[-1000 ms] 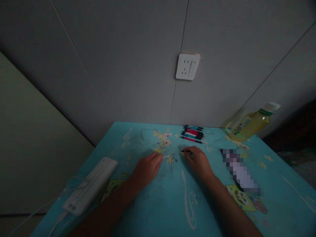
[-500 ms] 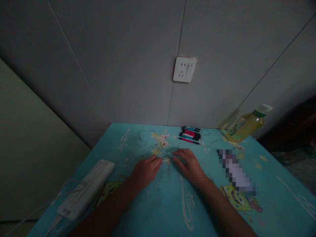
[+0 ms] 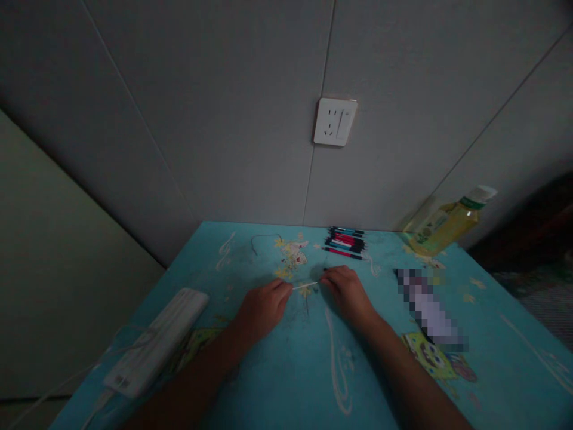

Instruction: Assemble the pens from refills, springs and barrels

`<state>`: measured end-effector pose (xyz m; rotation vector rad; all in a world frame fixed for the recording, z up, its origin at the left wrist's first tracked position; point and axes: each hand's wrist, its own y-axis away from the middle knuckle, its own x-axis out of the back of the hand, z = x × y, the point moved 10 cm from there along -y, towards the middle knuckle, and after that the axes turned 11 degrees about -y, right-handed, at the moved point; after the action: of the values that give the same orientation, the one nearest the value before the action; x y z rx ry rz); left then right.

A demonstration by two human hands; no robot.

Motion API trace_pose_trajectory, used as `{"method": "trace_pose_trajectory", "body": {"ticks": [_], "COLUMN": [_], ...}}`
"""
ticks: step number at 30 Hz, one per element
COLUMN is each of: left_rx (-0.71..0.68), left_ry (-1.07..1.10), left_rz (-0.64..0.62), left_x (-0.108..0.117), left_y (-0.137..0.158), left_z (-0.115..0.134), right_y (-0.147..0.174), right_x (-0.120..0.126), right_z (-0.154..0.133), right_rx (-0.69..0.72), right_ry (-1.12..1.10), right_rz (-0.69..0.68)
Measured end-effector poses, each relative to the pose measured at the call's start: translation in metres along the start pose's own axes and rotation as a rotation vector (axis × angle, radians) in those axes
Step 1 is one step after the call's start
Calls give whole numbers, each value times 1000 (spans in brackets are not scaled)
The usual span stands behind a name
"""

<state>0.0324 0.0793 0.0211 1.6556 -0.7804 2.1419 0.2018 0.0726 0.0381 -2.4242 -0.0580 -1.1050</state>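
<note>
Since half a second earlier, the right hand (image 3: 350, 292) has shifted slightly away from the left hand (image 3: 262, 309), so more of the thin white pen refill (image 3: 305, 285) now shows between them. Nearest the camera, both forearms lie on the turquoise cartoon-printed tabletop (image 3: 286, 370). At the near left edge rests a white rectangular power strip (image 3: 156, 341) with its cable trailing off the table. The left hand's thumb and forefinger are pinched together on the left end of the refill; the right hand's fingertips are closed at its right end, though the contact itself is too dark to confirm. The refill lies roughly level, just above the tabletop at its middle. To the right of the right forearm lies a blurred oblong object (image 3: 432, 310). Farther back, a bundle of red, blue and black pens (image 3: 345, 241) lies near the wall. At the far right corner a yellow-green plastic drink bottle (image 3: 447, 223) leans against the wall. On the grey panelled wall above sits a white socket with switch (image 3: 335, 122).
</note>
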Motion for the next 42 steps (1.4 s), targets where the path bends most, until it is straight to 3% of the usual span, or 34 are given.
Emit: {"method": "trace_pose_trajectory", "body": {"ticks": [6, 16, 21, 25, 31, 35, 39, 42], "left_rx": [128, 211, 181, 172, -58, -102, -31, -67], "left_ry": [-61, 4, 72, 53, 126, 62, 13, -54], "left_rz": [19, 83, 91, 92, 37, 0, 47, 57], "left_x": [-1, -9, -1, 6, 8, 4, -4, -11], "left_y": [-1, 0, -2, -2, 3, 8, 5, 1], "left_z": [-22, -42, -34, -23, 16, 24, 4, -5], "right_y": [3, 4, 3, 2, 7, 8, 11, 12], "right_x": [26, 3, 7, 0, -21, -11, 15, 27], "right_z": [35, 27, 16, -9, -32, -10, 19, 30], "right_rx": [-119, -110, -102, -104, -162, -252, -334, -368], "right_ry": [100, 45, -106, -445, -742, -758, -740, -690], "right_rz": [146, 58, 79, 26, -39, 112, 326, 383]}}
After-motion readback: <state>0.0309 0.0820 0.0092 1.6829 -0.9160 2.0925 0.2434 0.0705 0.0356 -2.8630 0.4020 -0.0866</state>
